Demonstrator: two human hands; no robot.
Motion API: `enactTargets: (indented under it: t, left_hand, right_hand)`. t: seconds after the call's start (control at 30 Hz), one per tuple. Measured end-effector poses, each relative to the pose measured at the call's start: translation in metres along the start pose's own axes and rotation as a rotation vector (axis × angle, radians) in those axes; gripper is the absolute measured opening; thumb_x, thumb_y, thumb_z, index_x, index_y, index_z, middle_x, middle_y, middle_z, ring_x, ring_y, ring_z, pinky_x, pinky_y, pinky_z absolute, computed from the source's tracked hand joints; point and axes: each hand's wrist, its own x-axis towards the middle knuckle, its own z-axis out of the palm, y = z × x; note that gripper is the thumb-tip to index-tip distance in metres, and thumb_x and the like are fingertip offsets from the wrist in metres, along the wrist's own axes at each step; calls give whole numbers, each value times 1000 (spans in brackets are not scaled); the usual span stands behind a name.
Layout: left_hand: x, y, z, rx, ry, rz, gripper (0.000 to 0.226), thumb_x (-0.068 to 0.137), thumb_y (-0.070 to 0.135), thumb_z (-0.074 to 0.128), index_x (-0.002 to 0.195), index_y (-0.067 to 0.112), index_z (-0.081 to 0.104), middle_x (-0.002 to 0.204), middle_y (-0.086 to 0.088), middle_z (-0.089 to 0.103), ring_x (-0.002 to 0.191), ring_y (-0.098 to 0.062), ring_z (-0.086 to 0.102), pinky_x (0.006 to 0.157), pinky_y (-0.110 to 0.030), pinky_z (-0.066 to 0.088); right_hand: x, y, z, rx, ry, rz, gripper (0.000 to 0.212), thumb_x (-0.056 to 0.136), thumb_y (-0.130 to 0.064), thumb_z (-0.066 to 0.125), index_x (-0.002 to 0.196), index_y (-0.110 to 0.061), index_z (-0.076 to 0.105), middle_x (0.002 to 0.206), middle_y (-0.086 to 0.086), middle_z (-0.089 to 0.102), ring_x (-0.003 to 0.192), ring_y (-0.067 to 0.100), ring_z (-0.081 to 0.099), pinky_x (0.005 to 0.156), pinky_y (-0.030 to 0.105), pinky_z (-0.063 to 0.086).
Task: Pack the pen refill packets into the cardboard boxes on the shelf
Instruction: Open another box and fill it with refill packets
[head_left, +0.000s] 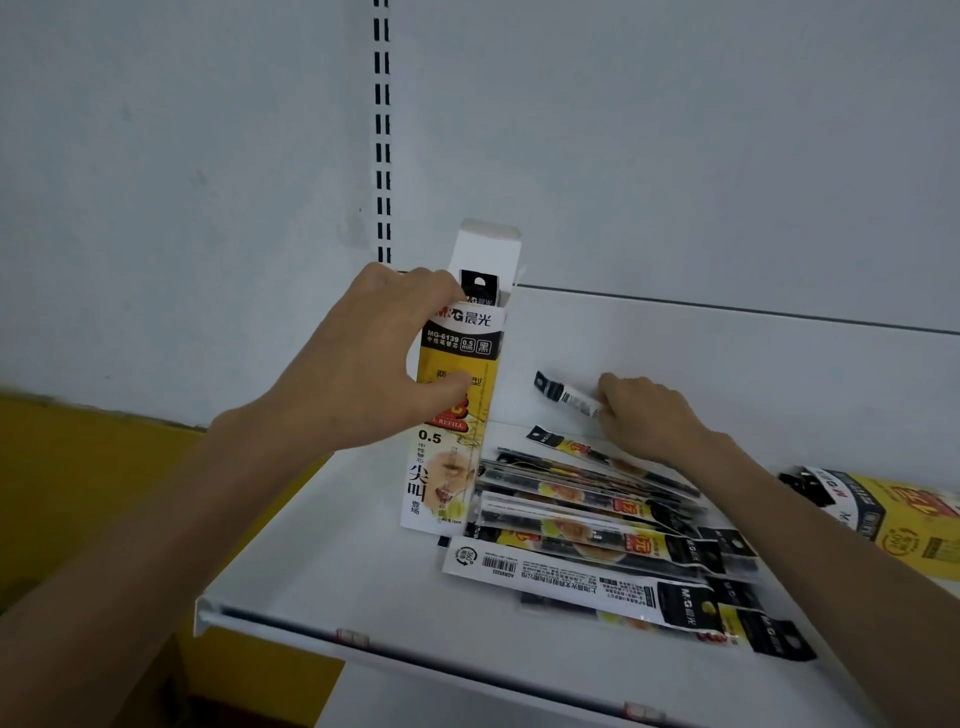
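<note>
Here, the left hand (374, 358) reaches in from the lower left with its arm stretched forward. It holds a tall box (452, 467) that stands upright on the white shelf (337, 561). The fingers curl over the top front edge of the box, and the thumb presses on its yellow front. The lid flap at the top stands open. The dark end of a black-topped packet (479, 287) pokes up inside the box.

The right hand (649, 421) comes in from the lower right, with its back facing up. Its fingers are curled and pinch a thin packet (566, 396) by one end. The packet's black end points left and a little up, toward the tall box. It is held near the back of the shelf.

A pile of packets (597, 525) lies flat on the shelf just right of the tall box. They are fanned out, most with the yellow side up and one with its white back up. A second box (904, 519) lies on its side at the far right. Behind the tall box, a slotted strip (383, 130) runs up the wall.
</note>
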Motion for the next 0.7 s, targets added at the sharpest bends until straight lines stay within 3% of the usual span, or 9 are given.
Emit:
enactTargets:
  t: [0.1,0.2,0.3,0.37,0.47,0.53,0.6,0.7]
  left_hand:
    - [-2,2,-2,-9,2,-2,41,75,30,68,109,24,47,98,16,42,98,-8,33,76,-28,35]
    - [-3,2,-3,0,-5,-7,41,75,31,68,111,23,47,99,17,42,98,-6,31,76,-26,33]
    - [-5,0,-5,16,1,-17,45,76,32,67,116,23,47,102,18,41,98,-5,30,77,-25,32]
    - [-6,-2,-5,30,13,-14,49,76,32,67,120,23,48,104,18,42,98,-5,30,76,-25,31]
    - [-9,-5,-7,24,18,-15,55,76,33,68,126,24,47,110,15,47,100,-5,29,79,-26,32]
    - [-10,-6,-8,13,26,-10,55,76,33,69,126,23,48,114,12,52,101,-6,31,82,-28,36]
    - [-12,-6,-9,8,44,-4,51,75,32,70,121,21,51,108,13,51,100,-8,33,82,-30,38]
    - [-15,-6,-9,0,69,7,46,74,32,70,115,20,53,99,17,45,97,-8,36,77,-28,38]
  right_hand:
    - [-3,3,-3,65,-313,-16,14,92,-32,49,85,-21,50,88,0,52,77,16,50,66,29,41]
    - [-4,6,-1,127,-321,-21,30,87,-34,60,113,-18,60,114,4,58,99,20,56,85,31,47]
    - [-5,5,-3,127,-325,-11,43,85,-41,62,109,-5,64,112,14,63,99,28,60,88,38,49]
    - [-5,5,-5,158,-363,-3,52,80,-47,65,102,0,66,104,18,66,94,32,62,81,39,49]
    - [-6,3,-9,128,-370,-8,32,81,-33,67,81,-1,67,82,14,67,68,23,57,62,31,42]
    - [-7,-2,-11,101,-343,-2,30,84,-18,58,58,-7,47,59,9,47,52,19,39,53,28,30]
    - [-5,-4,-14,81,-293,-23,36,88,-15,50,57,-14,31,57,2,34,50,15,30,51,27,22]
    - [-8,-9,-28,156,-183,-14,27,95,-17,38,69,-16,37,68,-1,45,56,7,43,50,24,28]
